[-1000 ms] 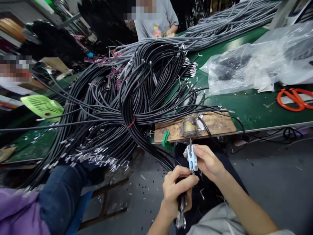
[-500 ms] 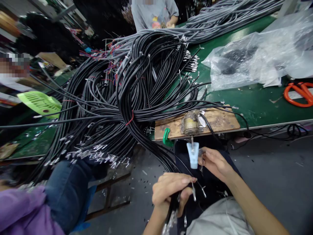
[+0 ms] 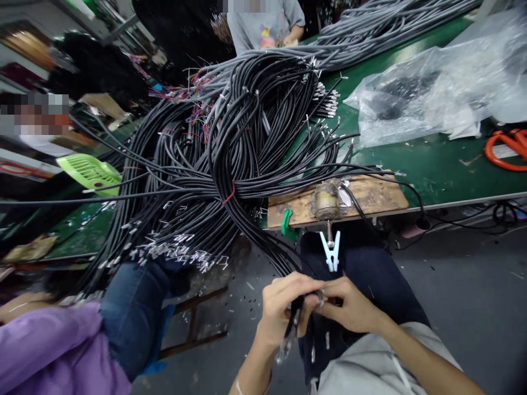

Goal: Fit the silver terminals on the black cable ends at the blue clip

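My left hand [image 3: 282,307] is closed round a bunch of black cables [image 3: 293,326] whose metal-tipped ends hang below my fist. My right hand [image 3: 349,307] meets it at the fingertips and pinches a cable end [image 3: 320,298] there. Just above both hands a light blue clip [image 3: 331,251] hangs free from a small metal spindle [image 3: 327,201] fixed to a wooden board [image 3: 370,197] at the table edge. A big tangle of black cables [image 3: 230,164] spills off the green table [image 3: 432,164] towards my lap.
Clear plastic bags [image 3: 432,93] and orange scissors [image 3: 508,148] lie at the right. Grey cables [image 3: 391,27] run along the back. A person in jeans and purple [image 3: 82,345] sits at my left, another person in grey [image 3: 263,24] stands at the far end. A green basket [image 3: 88,173] sits left.
My right hand let go of the blue clip and dropped down to my left hand. The clip now hangs alone from the spindle. The left hand stayed on the cable bunch.
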`<state>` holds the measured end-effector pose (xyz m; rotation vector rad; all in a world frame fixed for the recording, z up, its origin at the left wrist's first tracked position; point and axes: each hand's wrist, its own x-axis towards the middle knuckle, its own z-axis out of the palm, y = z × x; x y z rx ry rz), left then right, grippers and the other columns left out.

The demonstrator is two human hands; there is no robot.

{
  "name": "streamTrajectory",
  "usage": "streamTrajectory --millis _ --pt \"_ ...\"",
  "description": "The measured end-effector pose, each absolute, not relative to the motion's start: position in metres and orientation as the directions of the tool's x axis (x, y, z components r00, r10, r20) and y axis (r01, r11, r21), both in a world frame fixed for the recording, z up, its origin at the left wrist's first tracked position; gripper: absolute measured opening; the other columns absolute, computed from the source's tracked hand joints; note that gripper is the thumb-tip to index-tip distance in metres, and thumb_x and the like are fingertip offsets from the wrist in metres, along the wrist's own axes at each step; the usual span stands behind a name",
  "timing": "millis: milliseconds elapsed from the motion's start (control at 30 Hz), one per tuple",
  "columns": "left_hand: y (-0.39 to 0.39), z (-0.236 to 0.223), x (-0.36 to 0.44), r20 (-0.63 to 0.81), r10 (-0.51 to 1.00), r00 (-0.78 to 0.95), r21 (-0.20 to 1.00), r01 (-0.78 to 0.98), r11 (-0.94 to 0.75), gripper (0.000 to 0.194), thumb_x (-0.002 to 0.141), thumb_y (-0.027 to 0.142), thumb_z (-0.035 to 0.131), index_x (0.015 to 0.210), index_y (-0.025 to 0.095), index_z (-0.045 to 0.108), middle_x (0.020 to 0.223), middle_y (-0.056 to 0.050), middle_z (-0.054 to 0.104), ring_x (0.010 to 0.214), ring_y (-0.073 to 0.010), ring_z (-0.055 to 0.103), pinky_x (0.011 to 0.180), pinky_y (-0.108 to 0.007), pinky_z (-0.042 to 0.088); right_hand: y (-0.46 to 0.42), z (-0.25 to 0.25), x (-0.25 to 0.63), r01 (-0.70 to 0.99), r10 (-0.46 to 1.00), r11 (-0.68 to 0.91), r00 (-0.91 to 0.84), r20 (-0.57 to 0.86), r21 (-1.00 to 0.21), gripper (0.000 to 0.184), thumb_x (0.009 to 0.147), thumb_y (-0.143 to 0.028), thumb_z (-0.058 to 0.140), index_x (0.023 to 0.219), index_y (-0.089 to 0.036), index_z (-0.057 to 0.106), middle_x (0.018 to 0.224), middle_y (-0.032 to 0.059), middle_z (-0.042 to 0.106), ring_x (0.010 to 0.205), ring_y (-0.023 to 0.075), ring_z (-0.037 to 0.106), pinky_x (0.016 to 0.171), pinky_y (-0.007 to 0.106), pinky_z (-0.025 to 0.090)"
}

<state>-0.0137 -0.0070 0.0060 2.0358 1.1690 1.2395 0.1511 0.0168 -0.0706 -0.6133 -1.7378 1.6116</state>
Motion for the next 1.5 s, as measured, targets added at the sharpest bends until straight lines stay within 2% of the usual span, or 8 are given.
streamTrajectory --millis 133,300,633,833,967,1067,1300,1500 --pt "-0.014 -0.005 -0.008 0.451 0.88 0.148 0.735 0.497 -0.461 0.026 0.077 0.003 0.064 0.099 0.017 0.068 0.077 -0.005 0.071 0.067 -0.0139 0.065 0.061 -0.022 0.05 0.021 -0.053 0.164 -0.101 0.893 0.292 -0.328 0.309 -0.951 0.014 0.091 -0.027 0.057 0.091 -0.016 0.067 0.078 0.0056 0.063 0.071 0.0167 0.056 0.065 0.029 0.045" --pt "-0.01 -0.004 -0.006 0.383 0.909 0.166 0.693 0.599 -0.402 0.017 0.078 0.009 0.068 0.093 0.016 0.066 0.081 -0.006 0.07 0.07 -0.0148 0.066 0.062 -0.023 0.051 0.027 -0.031 0.165 -0.005 0.826 0.507 -0.283 0.487 -0.862 0.015 0.083 -0.016 0.068 0.097 -0.02 0.064 0.084 0.0058 0.065 0.077 0.0196 0.056 0.071 0.035 0.046" --pt "-0.005 -0.014 0.006 0.311 0.899 0.307 0.581 0.688 -0.436 0.01 0.087 0.011 0.057 0.09 0.015 0.065 0.073 -0.005 0.064 0.062 -0.0137 0.057 0.059 -0.025 0.044 0.028 -0.038 0.154 0.227 0.938 0.337 -0.166 0.304 -0.914 0.022 0.085 -0.014 0.053 0.065 -0.021 0.046 0.065 -0.0002 0.045 0.063 0.0158 0.044 0.059 0.03 0.035" --pt "-0.006 -0.016 0.012 0.349 0.912 0.217 0.596 0.699 -0.395 0.011 0.087 0.011 0.056 0.093 0.015 0.065 0.073 -0.004 0.064 0.061 -0.0136 0.057 0.058 -0.024 0.042 0.045 -0.042 0.173 -0.022 0.965 0.014 -0.262 0.019 -1.0 0.031 0.093 -0.037 0.051 0.07 -0.018 0.059 0.064 0.0007 0.053 0.059 0.0144 0.048 0.056 0.028 0.037" --pt "-0.005 -0.011 0.014 0.38 0.907 0.181 0.597 0.701 -0.39 0.012 0.086 0.009 0.057 0.095 0.015 0.064 0.077 -0.004 0.064 0.064 -0.0131 0.059 0.059 -0.023 0.045 0.046 -0.036 0.183 -0.014 0.914 0.067 -0.399 0.067 -0.998 0.012 0.084 -0.03 0.066 0.081 -0.018 0.067 0.075 0.0035 0.06 0.072 0.0175 0.054 0.066 0.03 0.041" --pt "-0.004 -0.01 0.014 0.369 0.917 0.153 0.606 0.708 -0.362 0.007 0.085 0.011 0.06 0.091 0.014 0.062 0.077 -0.005 0.064 0.065 -0.013 0.06 0.06 -0.022 0.046 0.038 -0.041 0.169 -0.124 0.962 0.098 -0.241 0.126 -0.987 0.014 0.084 -0.024 0.066 0.07 -0.019 0.064 0.071 0.002 0.055 0.07 0.0164 0.05 0.065 0.029 0.039" --pt "-0.004 -0.011 0.013 0.457 0.882 0.119 0.687 0.583 -0.434 0.007 0.087 0.016 0.057 0.084 0.016 0.063 0.067 -0.003 0.065 0.056 -0.0128 0.058 0.056 -0.023 0.043 0.017 -0.057 0.134 -0.671 0.936 -0.333 -0.319 -0.147 -0.663 0.022 0.077 -0.04 0.073 0.074 -0.02 0.064 0.072 -0.0001 0.05 0.067 0.0135 0.047 0.065 0.027 0.042" --pt "-0.004 0.0 0.011 0.364 0.919 0.153 0.708 0.595 -0.38 0.018 0.089 0.016 0.052 0.073 0.015 0.059 0.058 0.0 0.055 0.049 -0.0102 0.05 0.052 -0.023 0.036 0.027 -0.06 0.15 -0.513 0.959 -0.03 -0.257 0.12 -0.858 0.021 0.079 -0.034 0.072 0.096 -0.023 0.067 0.086 0.0049 0.057 0.077 0.0175 0.053 0.072 0.032 0.047"
